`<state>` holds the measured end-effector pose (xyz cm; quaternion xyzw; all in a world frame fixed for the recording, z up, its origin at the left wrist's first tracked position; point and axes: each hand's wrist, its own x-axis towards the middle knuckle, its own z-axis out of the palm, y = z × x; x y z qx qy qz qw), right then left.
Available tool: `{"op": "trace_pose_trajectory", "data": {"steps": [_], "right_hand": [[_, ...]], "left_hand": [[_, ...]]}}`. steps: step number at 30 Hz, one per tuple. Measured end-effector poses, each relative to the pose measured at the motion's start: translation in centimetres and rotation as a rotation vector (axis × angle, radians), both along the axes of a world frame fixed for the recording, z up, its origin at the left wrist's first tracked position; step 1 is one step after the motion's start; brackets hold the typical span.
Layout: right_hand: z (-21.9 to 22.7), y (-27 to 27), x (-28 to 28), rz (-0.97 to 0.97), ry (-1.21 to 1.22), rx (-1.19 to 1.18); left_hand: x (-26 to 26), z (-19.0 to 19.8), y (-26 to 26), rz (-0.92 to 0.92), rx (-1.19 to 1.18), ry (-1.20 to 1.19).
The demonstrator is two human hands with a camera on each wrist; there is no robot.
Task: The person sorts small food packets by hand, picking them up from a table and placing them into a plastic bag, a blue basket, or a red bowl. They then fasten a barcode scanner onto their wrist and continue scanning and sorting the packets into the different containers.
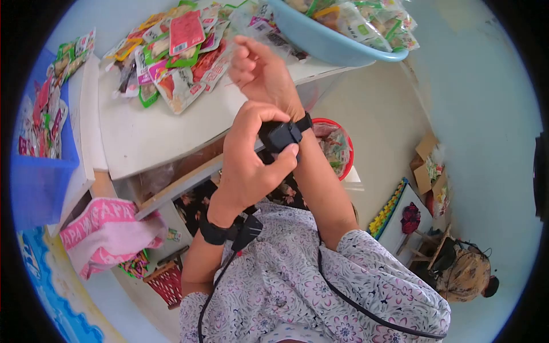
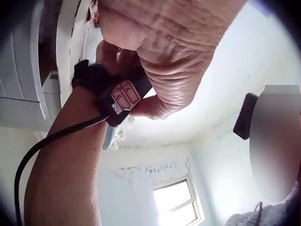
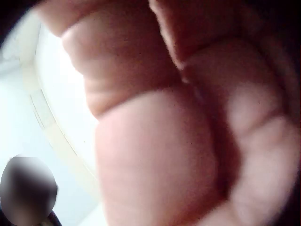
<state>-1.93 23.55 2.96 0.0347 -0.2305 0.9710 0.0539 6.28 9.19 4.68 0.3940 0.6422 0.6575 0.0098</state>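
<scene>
In the head view my left hand [image 1: 243, 163] reaches across and grips the black wrist camera [image 1: 280, 135] strapped to my right wrist, thumb on one side and fingers on the other. The left wrist view shows this hand [image 2: 174, 52] from close by, holding the camera [image 2: 124, 99], which carries a red and white label and a black cable. My right hand [image 1: 260, 71] is raised over the white table's edge, its fingers loosely curled around nothing. Close, blurred fingers [image 3: 150, 150] fill most of the right wrist view.
Colourful snack packets [image 1: 177, 57] are heaped on the white table [image 1: 148, 137]. A blue basin [image 1: 326, 43] of packets stands beyond, a blue bin [image 1: 43, 183] at left. Below are an open drawer [image 1: 183, 186], a red-rimmed bucket [image 1: 350, 154] and a pink towel [image 1: 108, 234].
</scene>
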Motion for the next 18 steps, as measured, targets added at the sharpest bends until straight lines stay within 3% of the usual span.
{"op": "trace_pose_trajectory", "data": {"steps": [2, 6, 10, 12, 18], "right_hand": [[-0.1, 0.1, -0.5, -0.003, -0.025, -0.071], [0.2, 0.0, -1.4, -0.045, -0.007, -0.060], [1.2, 0.3, -1.1, -0.117, 0.127, -0.065], [1.9, 0.1, -0.4, -0.167, 0.162, -0.092], [3.6, -0.4, -0.5, -0.137, 0.204, -0.224]], "left_hand": [[0.0, -0.1, -0.1, 0.005, 0.028, -0.120], [0.6, 0.3, 0.1, 0.172, 0.014, -0.125], [1.2, -0.1, 0.2, 0.172, 0.034, -0.209], [0.8, 0.1, 0.1, 0.159, 0.035, -0.135], [0.6, 0.2, -0.5, 0.084, 0.049, -0.120]]}}
